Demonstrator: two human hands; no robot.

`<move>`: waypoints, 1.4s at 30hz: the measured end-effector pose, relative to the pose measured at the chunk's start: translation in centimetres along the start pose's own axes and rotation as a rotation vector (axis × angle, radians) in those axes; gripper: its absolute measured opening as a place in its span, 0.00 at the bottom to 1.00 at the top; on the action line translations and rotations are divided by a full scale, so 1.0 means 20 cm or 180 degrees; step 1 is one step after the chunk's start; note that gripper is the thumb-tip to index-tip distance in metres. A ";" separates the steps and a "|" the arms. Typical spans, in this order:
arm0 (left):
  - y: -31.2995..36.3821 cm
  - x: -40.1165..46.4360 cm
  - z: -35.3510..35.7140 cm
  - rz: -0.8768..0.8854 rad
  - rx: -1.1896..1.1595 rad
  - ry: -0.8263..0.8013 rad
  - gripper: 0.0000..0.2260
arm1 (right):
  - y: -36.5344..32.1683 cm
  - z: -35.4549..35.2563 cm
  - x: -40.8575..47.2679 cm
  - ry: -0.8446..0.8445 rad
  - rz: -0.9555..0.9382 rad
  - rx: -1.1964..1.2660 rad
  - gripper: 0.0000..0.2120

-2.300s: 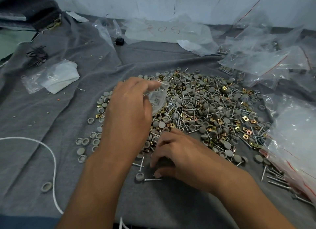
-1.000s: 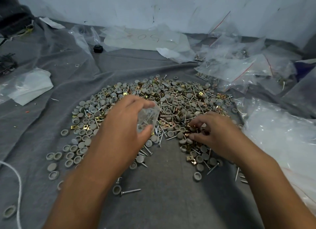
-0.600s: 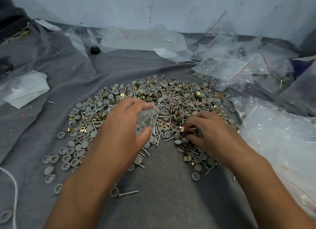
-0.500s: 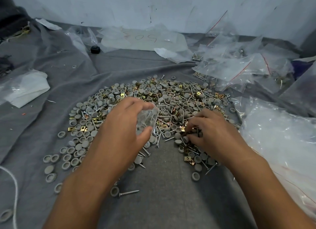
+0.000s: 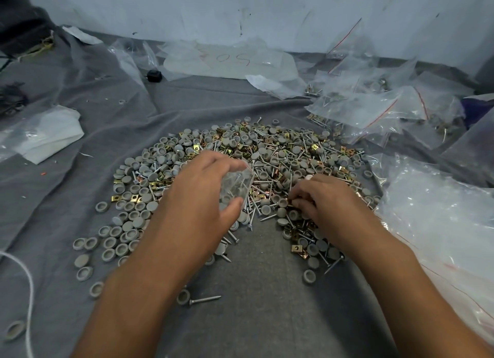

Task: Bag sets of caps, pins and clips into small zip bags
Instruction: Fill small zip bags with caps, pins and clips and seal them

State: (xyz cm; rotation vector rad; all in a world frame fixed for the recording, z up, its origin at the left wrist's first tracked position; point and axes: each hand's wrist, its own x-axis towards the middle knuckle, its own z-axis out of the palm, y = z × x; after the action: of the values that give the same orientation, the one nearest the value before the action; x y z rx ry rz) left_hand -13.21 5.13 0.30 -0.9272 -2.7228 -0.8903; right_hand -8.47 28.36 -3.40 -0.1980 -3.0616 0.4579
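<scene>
A wide heap of grey round caps [image 5: 270,154], silver screw pins [image 5: 256,170] and small brass clips [image 5: 196,147] lies on the grey cloth [image 5: 254,290]. My left hand [image 5: 200,197] holds a small clear zip bag [image 5: 236,186] between fingers and thumb, just above the heap's near edge. My right hand [image 5: 323,202] sits on the heap to the right of the bag, its fingertips curled into the parts and pinching at small pieces; what they hold is hidden.
Filled zip bags with red seal lines [image 5: 374,109] pile up at the back right. A large clear plastic bag [image 5: 441,224] lies at the right. Loose caps [image 5: 107,248] spread left of the heap. A white cord [image 5: 25,277] curves at the left edge, and one screw [image 5: 204,300] lies near me.
My right hand has moved from the cloth near me up into the heap's right side and keeps picking there. The left hand holds the bag almost still.
</scene>
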 end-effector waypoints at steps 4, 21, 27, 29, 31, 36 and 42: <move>0.00 0.00 0.00 -0.0001 -0.0033 -0.0006 0.22 | -0.03 0.01 0.01 -0.0039 0.0017 -0.0155 0.08; 0.01 0.00 0.02 0.0042 -0.0101 0.0074 0.13 | -0.26 -0.03 -0.08 0.0813 -0.0745 0.1756 0.06; 0.01 0.00 0.00 0.0019 -0.0446 0.0134 0.08 | -0.31 -0.02 -0.07 0.1086 -0.0794 0.1663 0.02; 0.02 0.00 -0.01 0.0027 -0.0550 0.0137 0.08 | -0.30 -0.02 -0.07 0.1104 -0.0791 0.1645 0.01; 0.01 0.01 -0.02 0.0015 -0.0532 0.0147 0.06 | -0.31 -0.02 -0.07 0.1106 -0.0825 0.1613 0.00; 0.00 0.01 -0.03 0.0016 -0.0485 0.0179 0.05 | -0.30 -0.05 -0.06 0.0942 -0.0668 0.2035 0.05; 0.05 0.01 -0.01 -0.0039 -0.0639 0.0343 0.03 | -0.34 -0.03 -0.08 0.1020 -0.0467 0.2491 0.07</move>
State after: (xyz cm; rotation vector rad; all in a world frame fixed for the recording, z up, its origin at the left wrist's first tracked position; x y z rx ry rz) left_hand -12.89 5.72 1.02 -0.8682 -2.5869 -1.1973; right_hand -7.74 21.79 -0.90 -0.0090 -2.3483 1.3855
